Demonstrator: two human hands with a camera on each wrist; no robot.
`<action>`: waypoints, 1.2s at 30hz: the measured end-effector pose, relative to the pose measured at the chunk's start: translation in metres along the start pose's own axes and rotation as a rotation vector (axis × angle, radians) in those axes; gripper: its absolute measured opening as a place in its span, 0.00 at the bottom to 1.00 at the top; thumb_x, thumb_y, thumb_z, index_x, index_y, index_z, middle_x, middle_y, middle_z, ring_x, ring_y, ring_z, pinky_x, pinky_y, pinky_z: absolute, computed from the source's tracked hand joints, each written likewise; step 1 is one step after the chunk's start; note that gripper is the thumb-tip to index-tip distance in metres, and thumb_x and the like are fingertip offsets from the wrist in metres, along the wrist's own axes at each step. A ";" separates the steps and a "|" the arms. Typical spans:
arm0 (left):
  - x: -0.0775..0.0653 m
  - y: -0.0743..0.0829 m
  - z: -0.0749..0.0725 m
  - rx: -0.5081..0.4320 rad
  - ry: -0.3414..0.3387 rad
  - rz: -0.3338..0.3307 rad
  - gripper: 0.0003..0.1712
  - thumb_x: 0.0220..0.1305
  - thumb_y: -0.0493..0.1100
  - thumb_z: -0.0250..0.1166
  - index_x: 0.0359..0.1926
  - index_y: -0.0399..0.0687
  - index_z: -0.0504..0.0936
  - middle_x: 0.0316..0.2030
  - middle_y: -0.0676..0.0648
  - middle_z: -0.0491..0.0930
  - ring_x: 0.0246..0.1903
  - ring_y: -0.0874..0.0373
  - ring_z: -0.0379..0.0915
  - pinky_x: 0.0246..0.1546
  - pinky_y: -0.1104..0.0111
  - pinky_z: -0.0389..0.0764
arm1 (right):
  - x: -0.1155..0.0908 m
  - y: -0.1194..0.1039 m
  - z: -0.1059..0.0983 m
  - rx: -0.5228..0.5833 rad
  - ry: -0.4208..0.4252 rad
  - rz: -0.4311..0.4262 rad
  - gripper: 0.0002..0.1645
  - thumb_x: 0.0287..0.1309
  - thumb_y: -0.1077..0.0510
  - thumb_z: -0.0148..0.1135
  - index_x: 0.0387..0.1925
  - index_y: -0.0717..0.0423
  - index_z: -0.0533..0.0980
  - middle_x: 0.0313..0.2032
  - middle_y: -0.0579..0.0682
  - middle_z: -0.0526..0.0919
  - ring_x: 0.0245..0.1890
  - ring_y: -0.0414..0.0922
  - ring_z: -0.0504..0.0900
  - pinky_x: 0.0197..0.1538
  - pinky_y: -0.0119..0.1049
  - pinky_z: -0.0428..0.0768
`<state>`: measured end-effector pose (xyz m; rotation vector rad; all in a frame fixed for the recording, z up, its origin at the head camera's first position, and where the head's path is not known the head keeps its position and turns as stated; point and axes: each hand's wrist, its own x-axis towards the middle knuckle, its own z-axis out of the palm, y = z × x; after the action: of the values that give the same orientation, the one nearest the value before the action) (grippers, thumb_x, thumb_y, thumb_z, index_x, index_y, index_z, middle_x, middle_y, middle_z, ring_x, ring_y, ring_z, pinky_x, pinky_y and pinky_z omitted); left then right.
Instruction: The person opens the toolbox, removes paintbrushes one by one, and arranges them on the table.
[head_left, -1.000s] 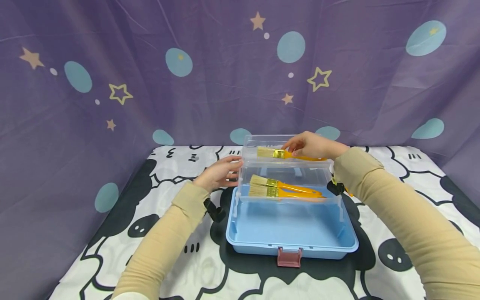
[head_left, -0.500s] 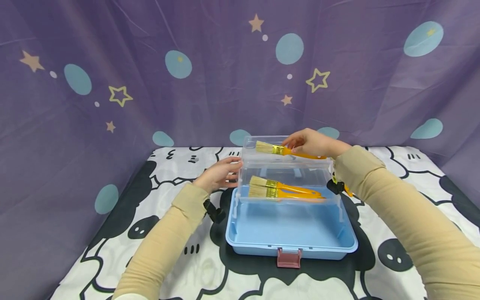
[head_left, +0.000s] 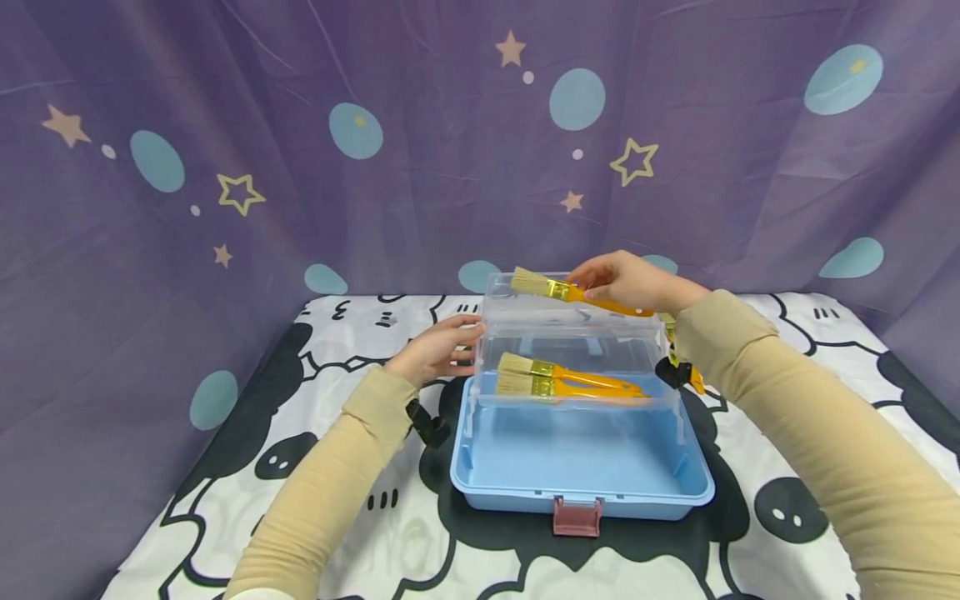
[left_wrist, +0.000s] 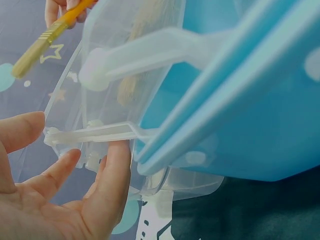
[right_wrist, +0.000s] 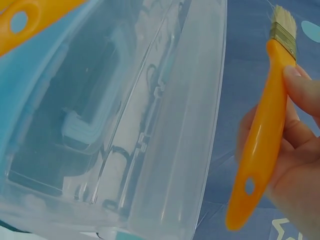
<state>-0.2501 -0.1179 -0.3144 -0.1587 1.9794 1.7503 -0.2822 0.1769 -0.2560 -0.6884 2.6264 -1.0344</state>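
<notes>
A paintbrush with an orange handle and pale bristles is pinched in my right hand. In the head view it hangs over the upper clear tray, bristles tilted up to the left. Two similar paintbrushes lie side by side in the lower clear tray. Both trays are raised on hinged arms above a light blue box. My left hand is at the trays' left end, fingers extended beside the clear wall; in the left wrist view its fingertips are around a white hinge arm.
The box has a dark pink latch at its front. Part of another brush shows behind my right wrist, mostly hidden. A black-and-white patterned cloth covers the table. A purple curtain hangs behind.
My right hand has risen with the paintbrush, lifting it from the upper tray and tilting its bristle end up. My left hand has stayed at the trays' side.
</notes>
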 end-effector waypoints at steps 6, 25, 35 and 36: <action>-0.001 -0.001 0.000 0.001 -0.006 0.003 0.28 0.71 0.48 0.54 0.70 0.55 0.59 0.68 0.44 0.58 0.64 0.44 0.59 0.60 0.53 0.70 | -0.004 -0.002 -0.002 0.100 0.047 0.031 0.21 0.66 0.63 0.54 0.60 0.55 0.73 0.52 0.58 0.78 0.52 0.51 0.76 0.55 0.46 0.75; -0.002 0.000 -0.001 -0.005 -0.012 0.002 0.29 0.71 0.48 0.53 0.70 0.54 0.58 0.69 0.44 0.57 0.64 0.44 0.59 0.60 0.53 0.70 | -0.019 -0.003 0.005 0.486 0.089 0.152 0.26 0.70 0.61 0.49 0.67 0.58 0.62 0.43 0.44 0.73 0.46 0.44 0.72 0.43 0.30 0.74; -0.001 0.000 -0.002 -0.003 -0.018 0.006 0.28 0.71 0.48 0.53 0.70 0.54 0.59 0.68 0.43 0.58 0.63 0.44 0.60 0.60 0.53 0.70 | -0.027 -0.003 0.013 0.575 0.101 0.170 0.27 0.71 0.60 0.46 0.69 0.57 0.59 0.52 0.49 0.71 0.48 0.45 0.70 0.41 0.30 0.73; -0.001 0.000 -0.002 -0.003 -0.018 0.006 0.28 0.72 0.48 0.53 0.70 0.54 0.59 0.68 0.43 0.58 0.63 0.44 0.59 0.60 0.53 0.70 | -0.028 -0.003 0.013 0.588 0.100 0.170 0.27 0.71 0.61 0.46 0.69 0.57 0.58 0.55 0.51 0.70 0.49 0.45 0.69 0.44 0.31 0.73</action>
<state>-0.2495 -0.1197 -0.3137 -0.1373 1.9663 1.7531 -0.2521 0.1817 -0.2618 -0.2771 2.2160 -1.7033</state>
